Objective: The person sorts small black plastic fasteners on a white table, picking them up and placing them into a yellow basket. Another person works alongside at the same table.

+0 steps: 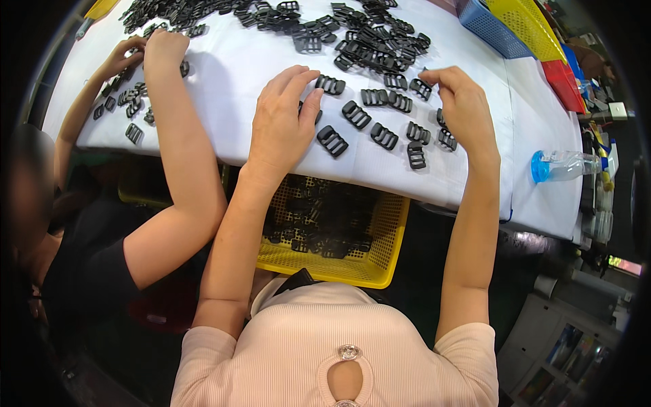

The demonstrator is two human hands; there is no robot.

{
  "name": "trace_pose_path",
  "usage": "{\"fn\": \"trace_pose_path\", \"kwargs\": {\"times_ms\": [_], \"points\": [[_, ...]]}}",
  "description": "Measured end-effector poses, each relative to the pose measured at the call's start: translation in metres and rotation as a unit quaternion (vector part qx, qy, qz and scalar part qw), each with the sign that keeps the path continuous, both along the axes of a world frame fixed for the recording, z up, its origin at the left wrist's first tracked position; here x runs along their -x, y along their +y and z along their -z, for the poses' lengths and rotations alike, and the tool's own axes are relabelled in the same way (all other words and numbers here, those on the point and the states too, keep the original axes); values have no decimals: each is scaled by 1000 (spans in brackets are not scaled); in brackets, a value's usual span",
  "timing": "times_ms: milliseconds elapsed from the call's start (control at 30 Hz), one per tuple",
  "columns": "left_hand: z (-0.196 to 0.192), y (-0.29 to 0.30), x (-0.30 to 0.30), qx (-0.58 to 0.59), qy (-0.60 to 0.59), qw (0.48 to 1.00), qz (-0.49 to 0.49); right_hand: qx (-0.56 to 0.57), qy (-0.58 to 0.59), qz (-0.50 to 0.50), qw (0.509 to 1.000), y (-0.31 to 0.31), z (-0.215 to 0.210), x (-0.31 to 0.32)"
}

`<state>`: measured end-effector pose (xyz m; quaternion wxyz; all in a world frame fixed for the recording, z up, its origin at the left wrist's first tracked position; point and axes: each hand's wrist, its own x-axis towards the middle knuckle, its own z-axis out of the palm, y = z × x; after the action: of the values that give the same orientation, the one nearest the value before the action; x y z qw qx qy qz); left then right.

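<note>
Black slotted plastic clips lie scattered on the white tabletop between my hands, among them a curved clip (356, 114) and another clip (332, 141) nearer the edge. Over the table, my left hand (281, 121) is open, its thumb apart from the fingers. Its fingertips are close to one clip (330, 85), and a dark piece shows partly from under the thumb side. My right hand (464, 102) has its fingers curled, with the fingertips at the upper edge of a clip (420, 89). More clips lie partly hidden beside its palm.
Heaps of black clips (376, 44) cover the far side. At left, a co-worker's arms (173, 115) reach over smaller clips. A yellow basket (393, 254) holding black pieces sits below the table edge. Blue (491, 30) and red bins (564, 85) and a clear bottle (566, 166) are at right.
</note>
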<state>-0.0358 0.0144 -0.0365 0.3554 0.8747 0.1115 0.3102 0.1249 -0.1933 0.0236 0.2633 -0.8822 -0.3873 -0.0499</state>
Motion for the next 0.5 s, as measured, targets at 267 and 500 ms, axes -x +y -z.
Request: {"fn": "trace_pose_path", "kwargs": {"times_ms": [267,500], "points": [[-7,-21,-19,-48,72,991,105,33,-38,41,998,9,35,60],[-12,-17,-22,-21,99,971,215,-92,65,-68,991,15,18,113]]}}
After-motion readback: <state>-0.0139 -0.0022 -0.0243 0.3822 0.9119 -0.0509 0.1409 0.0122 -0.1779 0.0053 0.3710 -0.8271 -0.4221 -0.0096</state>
